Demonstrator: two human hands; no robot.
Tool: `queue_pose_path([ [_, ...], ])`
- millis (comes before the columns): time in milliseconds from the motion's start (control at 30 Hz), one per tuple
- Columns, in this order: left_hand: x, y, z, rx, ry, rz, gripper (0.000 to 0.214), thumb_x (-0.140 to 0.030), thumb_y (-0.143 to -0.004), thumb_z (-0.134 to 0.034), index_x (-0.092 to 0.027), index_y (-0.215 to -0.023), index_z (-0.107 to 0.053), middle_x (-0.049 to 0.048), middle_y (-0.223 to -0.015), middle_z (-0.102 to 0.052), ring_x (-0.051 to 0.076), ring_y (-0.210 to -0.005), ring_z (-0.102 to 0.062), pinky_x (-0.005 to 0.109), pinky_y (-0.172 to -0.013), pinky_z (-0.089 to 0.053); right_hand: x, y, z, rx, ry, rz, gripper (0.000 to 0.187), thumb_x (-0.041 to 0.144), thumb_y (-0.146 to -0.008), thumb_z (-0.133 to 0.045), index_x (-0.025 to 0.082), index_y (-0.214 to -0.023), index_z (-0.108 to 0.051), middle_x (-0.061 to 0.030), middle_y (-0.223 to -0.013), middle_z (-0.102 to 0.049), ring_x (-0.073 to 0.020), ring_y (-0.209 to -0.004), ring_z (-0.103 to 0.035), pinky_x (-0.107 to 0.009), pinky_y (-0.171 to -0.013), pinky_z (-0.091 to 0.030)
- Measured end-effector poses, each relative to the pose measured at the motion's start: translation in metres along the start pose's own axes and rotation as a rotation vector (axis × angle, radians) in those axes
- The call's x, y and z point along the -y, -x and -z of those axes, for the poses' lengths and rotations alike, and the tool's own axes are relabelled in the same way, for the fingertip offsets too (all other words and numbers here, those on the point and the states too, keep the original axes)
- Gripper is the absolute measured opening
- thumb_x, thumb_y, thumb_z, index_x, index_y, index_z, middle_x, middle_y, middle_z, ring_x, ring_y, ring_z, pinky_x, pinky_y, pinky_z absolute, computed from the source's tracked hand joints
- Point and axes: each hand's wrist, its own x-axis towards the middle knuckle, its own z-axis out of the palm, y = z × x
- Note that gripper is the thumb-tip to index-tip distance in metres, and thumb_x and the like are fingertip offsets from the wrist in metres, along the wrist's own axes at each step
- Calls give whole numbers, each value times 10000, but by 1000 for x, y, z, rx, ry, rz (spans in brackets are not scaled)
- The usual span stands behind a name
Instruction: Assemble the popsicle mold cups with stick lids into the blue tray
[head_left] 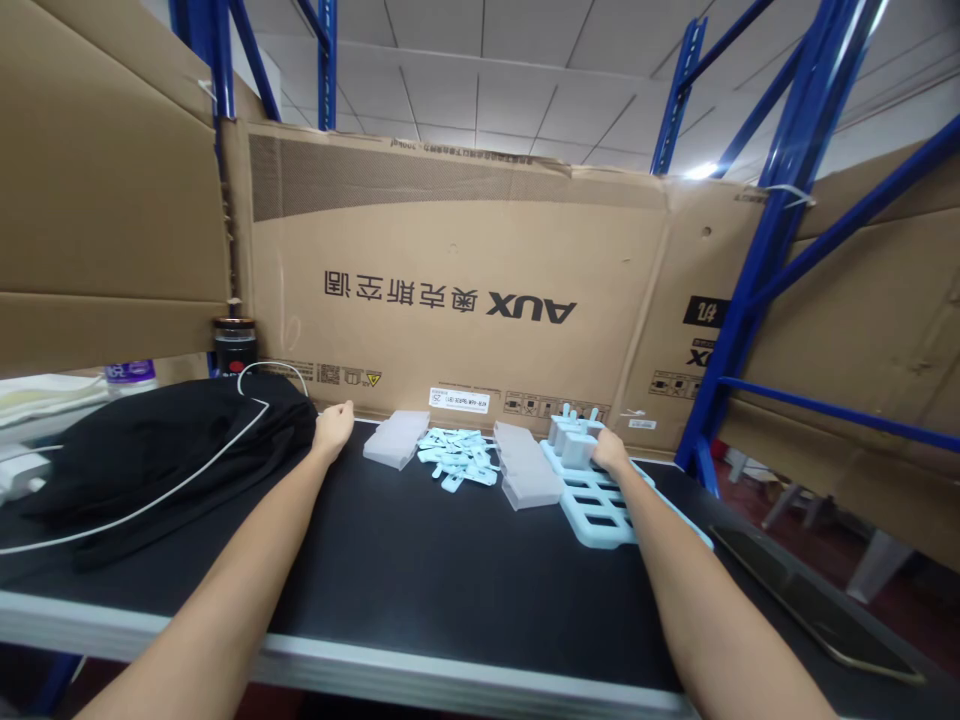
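Note:
My left hand is closed in a fist on the black tabletop, beside a black cloth, with nothing visible in it. My right hand has its fingers closed at a translucent popsicle mould in the light blue mould rack. Several moulds stand in the rack's back rows with blue stick handles poking up; its front slots are vacant. To the rack's left lie a row of translucent moulds, a heap of light blue popsicle sticks and another group of moulds.
The black cloth with a white cable across it covers the table's left side. A dark jar stands behind it. A cardboard wall closes the back, and a dark phone-like slab lies at the right edge.

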Motion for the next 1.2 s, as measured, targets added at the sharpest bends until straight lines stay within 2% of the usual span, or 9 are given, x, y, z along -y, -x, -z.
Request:
queue_pose_path([
  [133,-2,1,2,-7,26,1,390,-434,-854,-390,-237,-518,-387,74,-561,-527,255,-640,-536,303,-611,-321,4,3,5,-20,-21,-128,630,482,-816,-604,57,-1270,-509,-258,-1143,-666,-316,-1088,-644,-357,-839,-522],
  [233,-2,0,3,-5,40,3,394,-442,-846,-395,-235,-512,-378,65,-542,-506,241,-611,-514,300,-600,-315,9,5,11,-39,-39,-207,766,543,-804,-601,20,-1334,-421,-303,-1224,-611,-346,-1146,-613,-383,-877,-510],
  [333,-2,0,4,0,61,-1,387,-449,-835,-397,-233,-516,-370,49,-532,-484,225,-595,-497,294,-594,-308,18,7,22,-49,-29,-267,814,605,-755,-608,67,-1338,-426,-291,-1254,-589,-373,-1150,-600,-423,-891,-496],
  [433,-3,0,3,7,86,-7,369,-457,-816,-406,-234,-523,-376,35,-524,-467,216,-592,-487,289,-585,-301,31,8,34,-135,57,-249,737,630,-741,-571,129,-1274,-485,-259,-1216,-601,-379,-1155,-579,-473,-895,-473],
  [533,-4,2,2,23,118,-15,362,-472,-793,-419,-233,-524,-376,20,-504,-443,201,-562,-470,282,-559,-292,45,5,43,-271,147,-91,579,535,-769,-530,129,-1181,-523,-226,-1179,-615,-378,-1226,-494,-495,-955,-415],
  [600,-4,4,2,24,144,-20,361,-491,-786,-417,-234,-536,-375,6,-490,-418,188,-535,-453,275,-537,-288,56,3,49,-266,138,27,514,468,-780,-513,127,-1165,-514,-207,-1149,-632,-355,-1168,-527,-449,-918,-429],
  [767,-4,5,3,-14,186,-28,383,-525,-823,-362,-233,-576,-356,-10,-499,-400,168,-532,-439,258,-514,-299,96,7,61,-163,166,193,472,423,-849,-442,158,-1240,-444,-175,-1068,-670,-300,-910,-641,-352,-710,-433],
  [1000,-2,4,2,-24,204,-64,407,-525,-859,-359,-223,-590,-312,-19,-529,-388,156,-576,-447,250,-548,-308,152,43,50,107,638,770,345,356,-847,-497,189,-1148,-516,-162,-1022,-699,-319,-924,-663,-367,-755,-426],
  [1200,-1,3,-1,32,210,-100,427,-516,-861,-392,-212,-567,-329,-23,-512,-407,145,-549,-419,258,-550,-287,168,53,33,193,784,926,340,314,-830,-523,164,-1135,-538,-191,-989,-703,-337,-901,-680,-389,-751,-439],
])
